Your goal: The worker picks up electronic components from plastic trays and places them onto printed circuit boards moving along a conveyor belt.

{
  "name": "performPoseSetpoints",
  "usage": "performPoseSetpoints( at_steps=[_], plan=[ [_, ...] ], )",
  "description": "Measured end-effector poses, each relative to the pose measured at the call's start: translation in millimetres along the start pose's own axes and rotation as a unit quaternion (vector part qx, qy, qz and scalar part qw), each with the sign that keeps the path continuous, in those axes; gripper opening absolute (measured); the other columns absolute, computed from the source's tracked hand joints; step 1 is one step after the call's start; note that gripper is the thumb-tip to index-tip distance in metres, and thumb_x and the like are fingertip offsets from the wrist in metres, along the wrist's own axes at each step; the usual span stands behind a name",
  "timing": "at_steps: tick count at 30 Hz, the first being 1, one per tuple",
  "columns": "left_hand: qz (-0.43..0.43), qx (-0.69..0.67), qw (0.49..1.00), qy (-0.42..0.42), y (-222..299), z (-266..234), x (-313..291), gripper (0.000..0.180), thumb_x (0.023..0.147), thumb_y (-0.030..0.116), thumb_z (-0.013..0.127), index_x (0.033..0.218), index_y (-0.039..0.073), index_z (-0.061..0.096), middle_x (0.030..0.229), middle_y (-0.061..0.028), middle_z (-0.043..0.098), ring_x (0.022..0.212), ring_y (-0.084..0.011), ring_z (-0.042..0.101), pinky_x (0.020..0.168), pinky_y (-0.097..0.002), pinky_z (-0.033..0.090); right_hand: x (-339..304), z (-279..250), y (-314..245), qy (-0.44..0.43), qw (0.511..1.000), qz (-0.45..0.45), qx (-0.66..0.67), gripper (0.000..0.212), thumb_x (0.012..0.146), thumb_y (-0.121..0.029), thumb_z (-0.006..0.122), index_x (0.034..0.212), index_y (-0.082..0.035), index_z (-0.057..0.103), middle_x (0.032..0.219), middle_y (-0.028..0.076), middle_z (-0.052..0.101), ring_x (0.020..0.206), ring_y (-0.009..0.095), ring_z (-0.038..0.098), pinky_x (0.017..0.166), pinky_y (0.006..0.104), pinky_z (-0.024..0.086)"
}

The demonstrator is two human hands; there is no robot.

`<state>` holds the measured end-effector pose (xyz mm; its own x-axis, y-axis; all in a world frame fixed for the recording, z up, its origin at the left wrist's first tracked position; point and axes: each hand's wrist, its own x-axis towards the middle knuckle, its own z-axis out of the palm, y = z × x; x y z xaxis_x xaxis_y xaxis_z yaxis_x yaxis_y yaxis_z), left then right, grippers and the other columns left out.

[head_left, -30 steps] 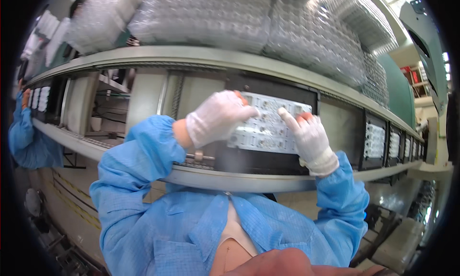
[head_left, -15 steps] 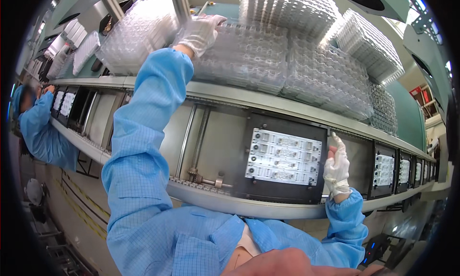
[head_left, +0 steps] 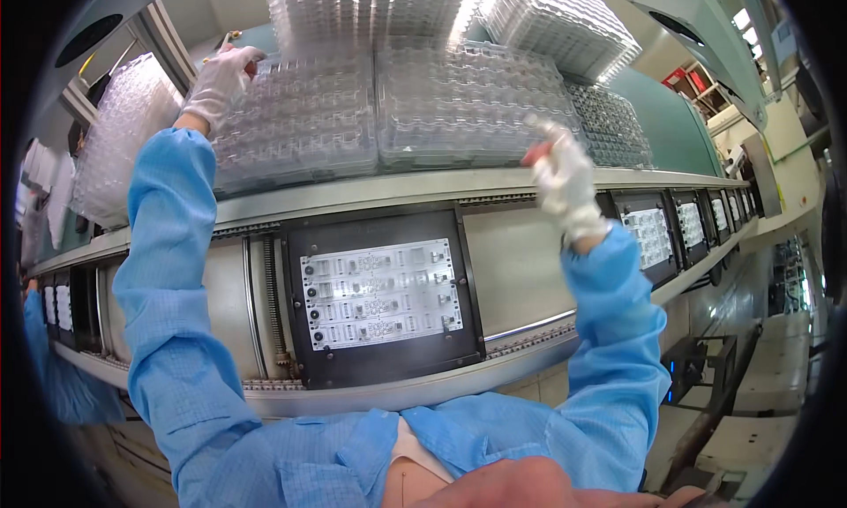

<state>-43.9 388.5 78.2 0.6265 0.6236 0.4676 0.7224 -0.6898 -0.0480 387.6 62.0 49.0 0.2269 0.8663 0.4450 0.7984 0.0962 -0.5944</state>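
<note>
My left hand (head_left: 221, 86), in a white glove with bare fingertips, is at the far left corner of a stack of clear plastic trays (head_left: 296, 111). Its fingers curl over the top tray's edge; their undersides are hidden. Raised over the conveyor, my right hand (head_left: 565, 177) wears a similar glove and is smeared by motion. Its forefinger stretches toward a second clear tray stack (head_left: 468, 102), and nothing shows in it. In front of me, a black carrier plate (head_left: 379, 367) on the conveyor bears several white circuit boards (head_left: 379, 295).
More clear tray stacks stand behind (head_left: 565, 23) and at the left (head_left: 132, 124). Other loaded carriers (head_left: 648, 235) line the conveyor to the right. A metal rail (head_left: 441, 186) runs between stacks and conveyor. A co-worker's blue sleeve (head_left: 66, 376) shows at the far left.
The view has shifted right, so the carrier and stacks appear further left. My right hand has risen from beside the carrier toward the trays. My left hand stays at the tray stack's corner.
</note>
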Motion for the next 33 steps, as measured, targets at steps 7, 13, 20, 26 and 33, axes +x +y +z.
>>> performPoseSetpoints(
  at_steps=[7,13,20,26,33],
  plan=[
    [0.073,0.030,0.993,0.082,82.1,-52.4,-39.9,0.037,0.081,-0.008,0.066,0.113,0.011,0.064,0.084,-0.0084,0.067,0.081,-0.0264,0.067,0.077,-0.0375,0.054,116.1,-26.1,103.6,0.047,0.964,-0.026,-0.261,0.050,0.087,-0.004,0.058,0.135,-0.019,0.061,0.099,0.010,0.071,0.094,0.028,0.067,0.091,0.0401,0.053],
    [0.115,-0.053,0.992,-0.014,181.6,-114.8,-140.7,0.044,0.079,-0.002,0.069,0.120,0.012,0.063,0.078,-0.0086,0.061,0.081,-0.0276,0.064,0.076,-0.0377,0.054,139.2,6.2,110.7,-0.106,0.922,0.123,-0.353,0.053,0.091,-0.012,0.051,0.141,-0.030,0.057,0.129,0.020,0.064,0.123,0.040,0.059,0.109,0.0442,0.045],
    [0.048,-0.275,0.957,-0.077,246.0,-94.0,-211.3,0.038,0.075,0.001,0.070,0.112,0.010,0.069,0.079,-0.0085,0.063,0.085,-0.0287,0.062,0.076,-0.0390,0.054,151.2,-51.5,120.2,0.019,0.958,0.028,-0.285,0.048,0.092,-0.020,0.060,0.139,-0.029,0.059,0.101,0.013,0.073,0.094,0.029,0.070,0.087,0.0405,0.054],
    [0.076,-0.259,0.958,-0.094,257.1,-79.1,-236.7,0.038,0.078,0.004,0.069,0.115,0.008,0.065,0.085,-0.0076,0.064,0.085,-0.0273,0.062,0.078,-0.0382,0.052,52.2,-12.0,10.0,0.044,0.996,-0.048,-0.064,0.046,0.092,-0.003,0.052,0.138,-0.008,0.056,0.106,0.013,0.069,0.099,0.018,0.069,0.087,0.0332,0.055],
    [0.123,-0.219,0.962,-0.107,252.9,-76.5,-236.5,0.043,0.077,0.004,0.068,0.119,0.008,0.062,0.083,-0.0059,0.063,0.086,-0.0270,0.063,0.078,-0.0378,0.051,-45.4,11.3,-45.3,-0.017,0.967,-0.252,-0.022,0.050,0.084,0.011,0.060,0.131,-0.005,0.063,0.097,0.012,0.067,0.093,0.023,0.068,0.080,0.0339,0.055]
  ],
)
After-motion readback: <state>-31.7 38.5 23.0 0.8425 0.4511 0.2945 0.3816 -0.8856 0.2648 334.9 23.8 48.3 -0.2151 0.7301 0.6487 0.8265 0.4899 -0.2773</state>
